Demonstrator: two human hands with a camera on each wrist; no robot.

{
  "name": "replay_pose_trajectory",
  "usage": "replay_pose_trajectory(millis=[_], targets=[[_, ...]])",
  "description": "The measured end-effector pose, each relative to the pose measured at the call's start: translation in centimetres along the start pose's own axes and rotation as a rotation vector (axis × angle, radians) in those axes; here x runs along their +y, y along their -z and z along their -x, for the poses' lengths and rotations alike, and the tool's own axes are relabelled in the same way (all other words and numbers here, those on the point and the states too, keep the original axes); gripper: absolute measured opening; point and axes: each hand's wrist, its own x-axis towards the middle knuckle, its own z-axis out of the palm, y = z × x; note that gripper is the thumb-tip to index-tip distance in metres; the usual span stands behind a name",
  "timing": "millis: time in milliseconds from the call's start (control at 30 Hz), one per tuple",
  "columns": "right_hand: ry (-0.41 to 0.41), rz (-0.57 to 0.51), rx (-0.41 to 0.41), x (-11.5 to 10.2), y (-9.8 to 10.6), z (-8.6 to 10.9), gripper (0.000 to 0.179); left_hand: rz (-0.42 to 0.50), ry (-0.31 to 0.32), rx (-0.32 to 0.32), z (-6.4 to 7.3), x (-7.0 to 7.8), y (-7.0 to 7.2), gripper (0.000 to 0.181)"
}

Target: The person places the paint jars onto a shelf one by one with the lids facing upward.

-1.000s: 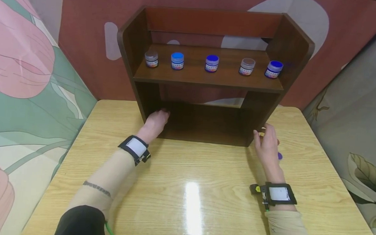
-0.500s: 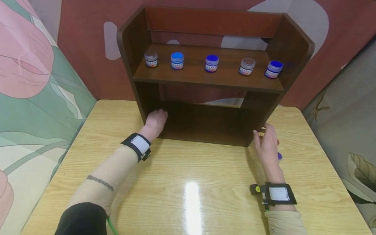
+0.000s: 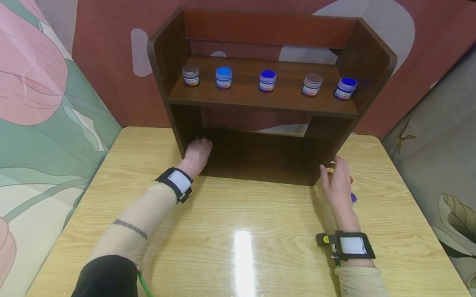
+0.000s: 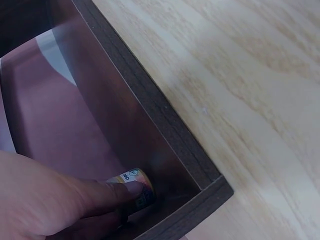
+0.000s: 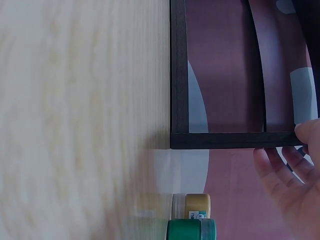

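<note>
A dark brown two-level shelf (image 3: 260,107) stands on the wooden table. My left hand (image 3: 197,155) reaches into its lower compartment at the left corner. In the left wrist view, that hand's thumb and fingers hold a small paint jar (image 4: 135,176) with a printed label, close to the shelf's side; the fingers cover part of it. At the right side panel (image 5: 235,140), my right hand (image 5: 295,170) has its thumb on one side and its fingers on the other, pinching the board.
Several small paint jars line the upper shelf, among them a light blue one (image 3: 223,78) and a dark blue one (image 3: 267,81). Right of the shelf, in the right wrist view, sit a yellow jar (image 5: 198,205) and a green one (image 5: 191,230). A purple lid (image 3: 354,197) shows beside my right hand.
My left hand has shifted slightly within the lower left corner, its wrist and forearm moving a little to the right. The right hand has stayed in place.
</note>
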Motion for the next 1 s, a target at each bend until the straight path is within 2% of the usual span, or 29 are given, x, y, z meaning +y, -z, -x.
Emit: replay_pose_trajectory(millis=[167, 400, 700, 1000], targets=[[0.004, -0.002, 0.003, -0.06, 0.08, 0.05, 0.034, -0.025, 0.002, -0.029, -0.21, 0.03, -0.13, 0.011], [0.005, 0.002, 0.002, -0.09, 0.10, 0.08, 0.034, -0.030, 0.011, -0.005, -0.11, 0.18, -0.26, 0.011], [0.010, -0.004, 0.006, -0.17, 0.09, 0.07, 0.033, -0.061, 0.021, -0.069, -0.16, 0.43, -0.39, 0.013], [0.008, 0.005, 0.006, -0.13, 0.14, 0.04, 0.034, -0.087, 0.026, -0.042, -0.29, 0.46, -0.52, 0.015]])
